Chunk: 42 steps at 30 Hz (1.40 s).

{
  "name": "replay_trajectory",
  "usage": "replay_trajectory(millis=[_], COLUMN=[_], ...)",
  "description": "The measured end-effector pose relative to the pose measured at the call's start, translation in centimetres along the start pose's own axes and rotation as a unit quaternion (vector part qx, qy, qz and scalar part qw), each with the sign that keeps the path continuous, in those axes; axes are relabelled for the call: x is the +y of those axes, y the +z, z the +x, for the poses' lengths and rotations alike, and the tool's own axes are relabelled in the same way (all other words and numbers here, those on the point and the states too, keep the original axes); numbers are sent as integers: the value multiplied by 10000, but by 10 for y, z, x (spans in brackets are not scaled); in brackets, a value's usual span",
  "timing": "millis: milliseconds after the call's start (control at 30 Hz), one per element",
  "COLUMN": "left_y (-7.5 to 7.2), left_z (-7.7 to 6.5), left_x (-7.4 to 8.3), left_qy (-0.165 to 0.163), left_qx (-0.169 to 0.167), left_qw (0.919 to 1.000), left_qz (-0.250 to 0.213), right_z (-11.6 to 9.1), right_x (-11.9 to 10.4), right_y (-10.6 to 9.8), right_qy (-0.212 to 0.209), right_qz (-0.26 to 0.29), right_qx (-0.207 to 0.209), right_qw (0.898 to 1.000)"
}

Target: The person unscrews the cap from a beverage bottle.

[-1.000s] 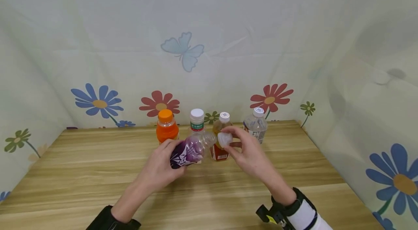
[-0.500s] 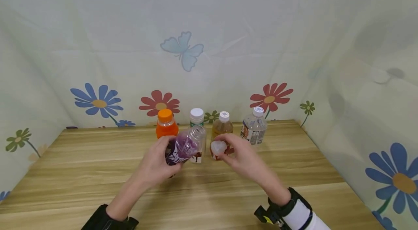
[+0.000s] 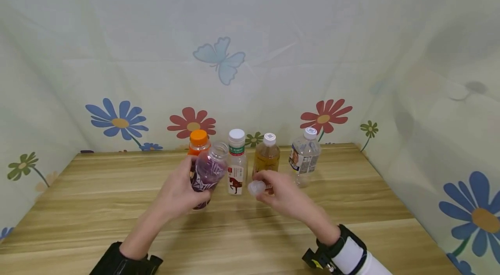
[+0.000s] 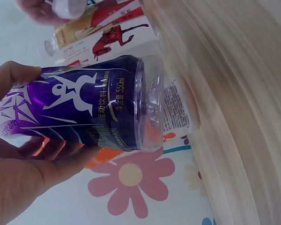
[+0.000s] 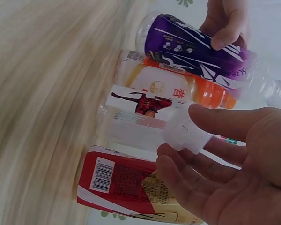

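My left hand (image 3: 177,192) grips a purple-labelled sports drink bottle (image 3: 211,168) around its body, thumb and fingers on opposite sides. Its mouth is uncapped and leans slightly right in the head view. The left wrist view shows the clear base of this drink bottle (image 4: 150,103) held close above the wooden table. A translucent white bottle cap (image 3: 256,188) is pinched in my right hand (image 3: 281,194), to the right of the bottle and lower than its mouth. From the right wrist view, the cap (image 5: 185,131) sits between thumb and fingertips.
Behind my hands stand an orange-capped bottle (image 3: 199,138), a white-capped bottle with a horse label (image 3: 236,179), an amber drink bottle (image 3: 267,158) and a clear bottle (image 3: 306,153). A flowered cloth (image 3: 273,84) hangs behind the wooden table (image 3: 117,188).
The purple bottle has swung from strongly tilted to nearly upright and shifted left, its mouth now apart from the cap. My right hand has lowered the cap and moved it slightly left.
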State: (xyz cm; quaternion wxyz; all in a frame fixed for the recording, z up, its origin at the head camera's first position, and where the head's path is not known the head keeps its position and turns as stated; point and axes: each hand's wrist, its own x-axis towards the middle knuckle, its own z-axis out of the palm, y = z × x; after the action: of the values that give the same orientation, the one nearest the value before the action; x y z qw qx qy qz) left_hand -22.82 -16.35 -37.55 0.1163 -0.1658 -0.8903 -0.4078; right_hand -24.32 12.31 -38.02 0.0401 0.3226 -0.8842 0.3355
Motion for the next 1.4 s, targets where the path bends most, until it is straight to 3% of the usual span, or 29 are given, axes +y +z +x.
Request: replay_trajectory(millis=[267,500,933,1233,1400], left_y=[-12,-26,-54,-63,-67], left_z=[1,0,1,2,3], left_x=[-6,-8,-18,-29,-37], left_qy=[-143,-220,-320,-1058,-1447], left_qx=[-76,-200,-80,305,588], left_qw=[9999,9995,9995,9939,9877], left_qz=[-32,-52,-29,8,119], right_z=[2,3,4,4,3], right_x=[6,9,8,7,5], right_y=[4,9,21,29,32], right_qy=[240,506,189,-100,72], right_qz=[-210,-201,-609,-850,-790], right_qx=[-703,-1044,-1020,-1155,-1330], right_qw=[9970,9930,9927,9896,9879])
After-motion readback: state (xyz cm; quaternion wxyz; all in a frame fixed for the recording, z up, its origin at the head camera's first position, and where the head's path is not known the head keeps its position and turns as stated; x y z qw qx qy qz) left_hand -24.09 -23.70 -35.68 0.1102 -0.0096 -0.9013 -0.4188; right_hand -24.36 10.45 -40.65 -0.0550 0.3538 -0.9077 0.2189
